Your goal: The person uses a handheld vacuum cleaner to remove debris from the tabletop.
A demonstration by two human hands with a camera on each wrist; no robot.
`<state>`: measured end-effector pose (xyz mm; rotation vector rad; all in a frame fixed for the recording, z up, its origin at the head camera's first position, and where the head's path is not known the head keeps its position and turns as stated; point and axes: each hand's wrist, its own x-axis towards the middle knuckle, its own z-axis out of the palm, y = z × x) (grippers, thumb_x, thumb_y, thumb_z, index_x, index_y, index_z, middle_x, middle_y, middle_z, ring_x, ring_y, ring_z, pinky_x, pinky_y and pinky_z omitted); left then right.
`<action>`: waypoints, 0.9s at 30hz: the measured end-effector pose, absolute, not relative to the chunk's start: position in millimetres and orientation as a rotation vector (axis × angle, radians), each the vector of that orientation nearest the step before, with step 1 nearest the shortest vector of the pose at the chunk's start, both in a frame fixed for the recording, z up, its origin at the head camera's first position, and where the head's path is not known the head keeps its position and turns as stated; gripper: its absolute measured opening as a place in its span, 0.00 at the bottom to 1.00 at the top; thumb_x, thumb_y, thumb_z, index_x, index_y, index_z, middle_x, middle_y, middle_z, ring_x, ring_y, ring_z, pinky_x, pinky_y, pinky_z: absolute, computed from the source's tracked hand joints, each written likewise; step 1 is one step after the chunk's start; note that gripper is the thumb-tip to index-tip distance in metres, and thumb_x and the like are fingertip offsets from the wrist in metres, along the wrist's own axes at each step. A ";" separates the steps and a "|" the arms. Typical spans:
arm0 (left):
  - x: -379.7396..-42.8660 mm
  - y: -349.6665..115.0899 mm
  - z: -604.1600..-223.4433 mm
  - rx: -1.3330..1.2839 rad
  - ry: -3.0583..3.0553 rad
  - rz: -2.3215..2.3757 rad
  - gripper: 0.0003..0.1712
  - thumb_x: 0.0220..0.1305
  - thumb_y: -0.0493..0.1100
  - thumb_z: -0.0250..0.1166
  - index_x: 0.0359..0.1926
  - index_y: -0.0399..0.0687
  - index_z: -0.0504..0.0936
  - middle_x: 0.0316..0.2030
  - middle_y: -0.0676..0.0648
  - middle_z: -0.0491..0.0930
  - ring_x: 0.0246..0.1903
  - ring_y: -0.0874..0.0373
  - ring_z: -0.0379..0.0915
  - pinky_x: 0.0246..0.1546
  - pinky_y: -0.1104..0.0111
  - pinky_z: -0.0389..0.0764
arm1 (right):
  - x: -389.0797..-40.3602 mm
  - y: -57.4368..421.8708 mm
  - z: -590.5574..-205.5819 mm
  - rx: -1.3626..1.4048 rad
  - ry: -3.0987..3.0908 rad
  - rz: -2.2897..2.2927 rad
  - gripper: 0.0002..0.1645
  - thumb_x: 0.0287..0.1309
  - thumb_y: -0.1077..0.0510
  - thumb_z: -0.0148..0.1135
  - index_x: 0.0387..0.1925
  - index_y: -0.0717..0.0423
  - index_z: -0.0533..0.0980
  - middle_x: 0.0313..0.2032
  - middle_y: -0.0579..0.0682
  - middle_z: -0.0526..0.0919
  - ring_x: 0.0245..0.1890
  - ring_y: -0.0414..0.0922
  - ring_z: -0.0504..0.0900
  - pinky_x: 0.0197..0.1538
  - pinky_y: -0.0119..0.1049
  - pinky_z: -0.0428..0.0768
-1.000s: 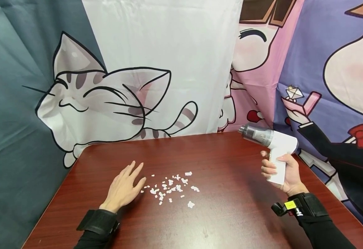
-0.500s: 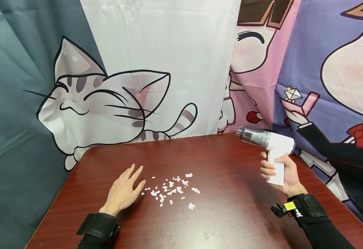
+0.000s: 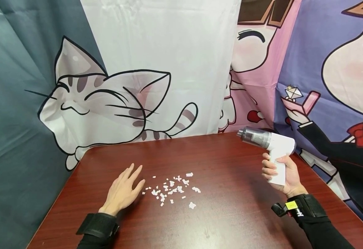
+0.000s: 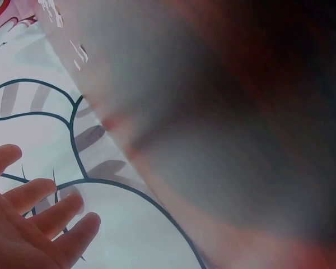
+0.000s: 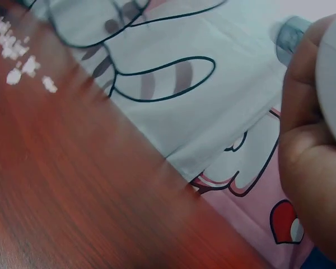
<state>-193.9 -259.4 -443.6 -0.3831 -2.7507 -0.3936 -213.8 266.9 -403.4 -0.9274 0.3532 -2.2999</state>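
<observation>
I watch the right hand (image 3: pixel 290 176) grip a white pistol-shaped plastic device (image 3: pixel 281 143) right of small white paper scraps (image 3: pixel 179 189) that the spread left hand (image 3: pixel 121 191) alongside, slipping, could scatter.

The head camera looks forward-down; both wrist views (closer) share its backdrop (image 3: pixel 200 45).

Black sleeves (image 3: pixel 319 230) meet black wristbands (image 3: pixel 313 204), with a yellow label (image 3: pixel 291 205) at right.

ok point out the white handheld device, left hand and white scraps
White handheld device (image 3: pixel 278 142): head view, on its white body
Left hand (image 3: pixel 121 191): head view, back of the hand
White scraps (image 3: pixel 179 189): head view, piece amid the scatter
</observation>
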 end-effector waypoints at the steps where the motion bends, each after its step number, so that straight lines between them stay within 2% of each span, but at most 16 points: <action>1: -193.6 -259.3 -444.1 -0.382 -2.753 -0.394 0.34 0.63 0.61 0.51 0.66 0.54 0.62 0.64 0.39 0.57 0.61 0.41 0.53 0.52 0.44 0.58 | -213.9 267.7 -403.9 -0.928 0.354 -2.303 0.19 0.59 0.57 0.30 0.49 0.62 0.58 0.28 0.50 0.58 0.22 0.40 0.51 0.37 0.36 0.70; 7: -192.6 -259.4 -445.3 -0.372 -2.757 -0.397 0.34 0.62 0.60 0.52 0.66 0.53 0.62 0.64 0.39 0.57 0.61 0.41 0.53 0.52 0.43 0.59 | -212.5 270.7 -406.3 -0.890 0.354 -2.327 0.21 0.60 0.57 0.28 0.50 0.62 0.59 0.29 0.51 0.59 0.24 0.42 0.55 0.38 0.37 0.70; 16: -194.4 -259.2 -444.1 -0.375 -2.756 -0.395 0.34 0.62 0.60 0.52 0.66 0.53 0.62 0.64 0.39 0.56 0.61 0.41 0.52 0.52 0.44 0.58 | -212.7 267.7 -403.9 -0.895 0.393 -2.254 0.20 0.58 0.57 0.31 0.50 0.62 0.57 0.28 0.51 0.58 0.21 0.41 0.50 0.37 0.37 0.71; 27: -194.3 -260.9 -445.2 -0.361 -2.764 -0.387 0.34 0.62 0.60 0.52 0.66 0.53 0.62 0.64 0.39 0.57 0.61 0.41 0.53 0.52 0.44 0.58 | -212.2 270.2 -406.9 -0.895 0.379 -2.269 0.20 0.58 0.58 0.29 0.50 0.63 0.58 0.28 0.51 0.57 0.20 0.41 0.49 0.36 0.37 0.69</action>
